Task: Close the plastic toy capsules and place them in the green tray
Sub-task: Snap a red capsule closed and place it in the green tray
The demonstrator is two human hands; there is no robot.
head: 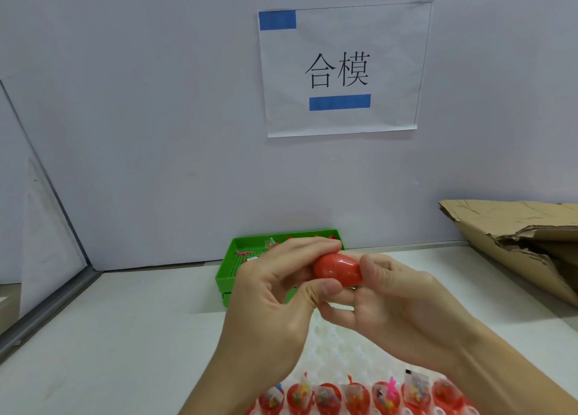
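While both hands meet above the white surface (125, 336), a red egg-shaped plastic toy capsule (337, 269) sits between them, its two halves joined with a seam line showing across the top. The left hand (275, 292) has its grip curled round the left end of the capsule: its fingers (309, 247) arch over the far side and its thumb presses in from the near side. The right hand (397, 302) holds the right end in the same manner, thumb on top and fingers cupped beneath, so each grip is closed on the capsule and neither hand has anything else in it. Just beyond the hands, on the far part of the surface against the pale wall, lies the green perforated plastic tray (230, 274); the capsule is held in front of it, above the surface, and is not in it. Inside the tray a few small items show, among them a pink piece and a clear packet, largely hidden by the left hand. Along the near edge stands a row of open red capsule halves (359, 397) filled with small colourful toys in clear wrappers, seated in a white holder. A torn brown cardboard sheet (516, 236) lies at the far right. On the wall hangs a white paper sign with blue tape strips (341, 70).
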